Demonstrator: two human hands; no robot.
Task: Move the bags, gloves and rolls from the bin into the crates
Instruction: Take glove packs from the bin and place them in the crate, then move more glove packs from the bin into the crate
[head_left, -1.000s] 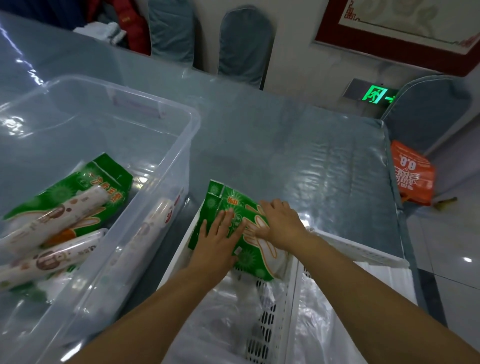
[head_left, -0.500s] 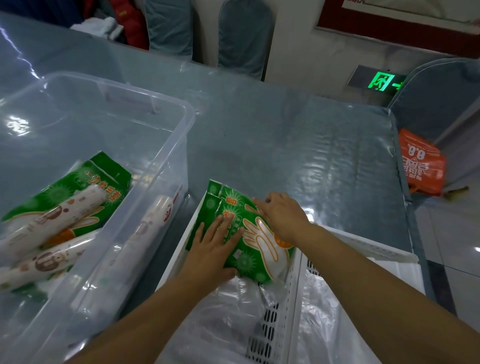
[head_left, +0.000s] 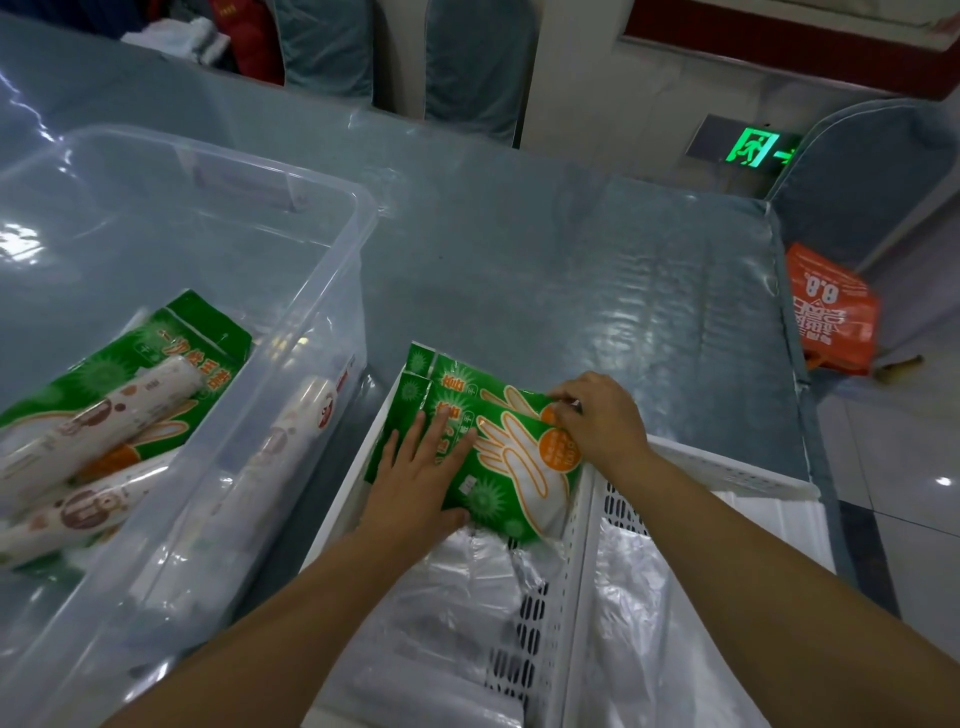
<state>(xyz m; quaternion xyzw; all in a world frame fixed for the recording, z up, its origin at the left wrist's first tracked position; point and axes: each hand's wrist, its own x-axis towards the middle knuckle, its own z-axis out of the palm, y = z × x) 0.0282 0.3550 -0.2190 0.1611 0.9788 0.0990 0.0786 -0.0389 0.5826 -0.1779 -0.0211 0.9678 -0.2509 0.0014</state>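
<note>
Now pressing green glove packs down into the far end of the left white crate, atop clear bags. Left hand flat and spread on the stack, likely to keep it from sliding; right hand curled over the far right corner, probably squaring the edges against the crate wall. Left of the crate, inside the clear bin: rolls over another glove pack, not yet moved.
</note>
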